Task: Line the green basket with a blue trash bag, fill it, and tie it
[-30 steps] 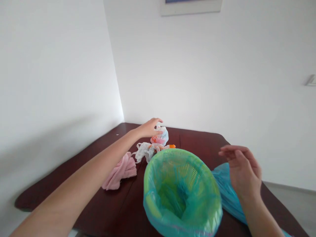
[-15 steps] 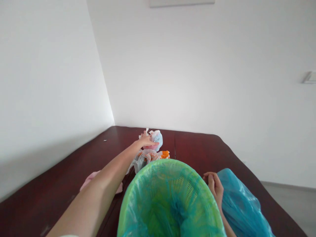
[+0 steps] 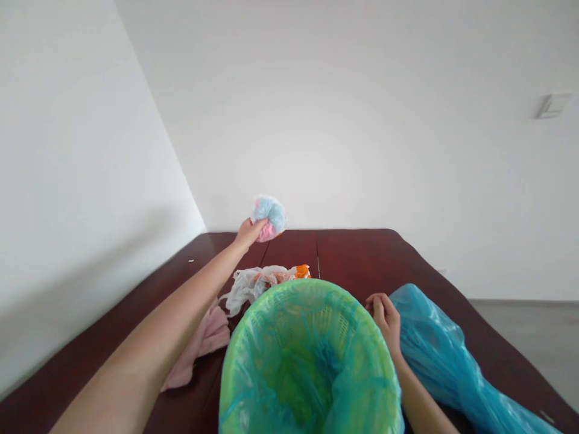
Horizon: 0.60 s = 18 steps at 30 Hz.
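My left hand (image 3: pixel 251 231) is stretched far forward above the table. Its thumb and fingers are closed on a bundled plastic bag (image 3: pixel 270 216) with light blue and pink showing through. In front of me stands a green mesh bin (image 3: pixel 228 367), lined with a thin blue-green translucent bag (image 3: pixel 307 386). My right hand (image 3: pixel 384 316) rests beside the bin's right side, loosely curled, with nothing visible in it. A blue plastic bag (image 3: pixel 429 328) lies on the table just to the right of that hand.
Crumpled white and orange plastic packaging (image 3: pixel 266 278) lies behind the bin. A pink cloth (image 3: pixel 205 340) sits under my left forearm. The dark red table (image 3: pixel 357 253) meets white walls at the back and left. A white scrap (image 3: pixel 190 260) lies at the table's left.
My left hand has closed on the plastic bundle and lifted it off the table. My right hand stays curled beside the bin. The view has shifted slightly.
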Each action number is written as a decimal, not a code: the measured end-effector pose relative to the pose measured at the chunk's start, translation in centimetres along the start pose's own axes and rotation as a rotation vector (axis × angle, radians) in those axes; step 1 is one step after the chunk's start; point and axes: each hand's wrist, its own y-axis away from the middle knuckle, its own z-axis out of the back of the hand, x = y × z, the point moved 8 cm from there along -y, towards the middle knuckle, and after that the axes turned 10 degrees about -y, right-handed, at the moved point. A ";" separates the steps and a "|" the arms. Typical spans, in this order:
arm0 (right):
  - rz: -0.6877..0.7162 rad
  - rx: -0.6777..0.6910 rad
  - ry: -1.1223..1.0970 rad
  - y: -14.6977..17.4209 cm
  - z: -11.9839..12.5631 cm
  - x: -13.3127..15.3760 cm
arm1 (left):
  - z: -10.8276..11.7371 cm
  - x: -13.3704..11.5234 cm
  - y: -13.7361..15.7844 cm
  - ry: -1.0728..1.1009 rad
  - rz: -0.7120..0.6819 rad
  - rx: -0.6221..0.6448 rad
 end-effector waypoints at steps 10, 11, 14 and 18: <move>-0.025 0.018 -0.013 0.2 -0.2 0.2 | 15.0 -16.3 24.1 -0.214 -0.954 0.197; -0.022 0.024 -0.010 0.2 -0.3 0.3 | 14.4 -17.2 26.7 -0.325 -1.028 0.286; -0.011 0.037 0.005 0.4 -0.4 0.6 | 10.4 -18.3 32.0 -0.574 -1.197 0.532; 0.006 0.066 0.028 0.6 -0.4 0.8 | 3.4 -17.5 34.0 -0.729 -1.344 0.667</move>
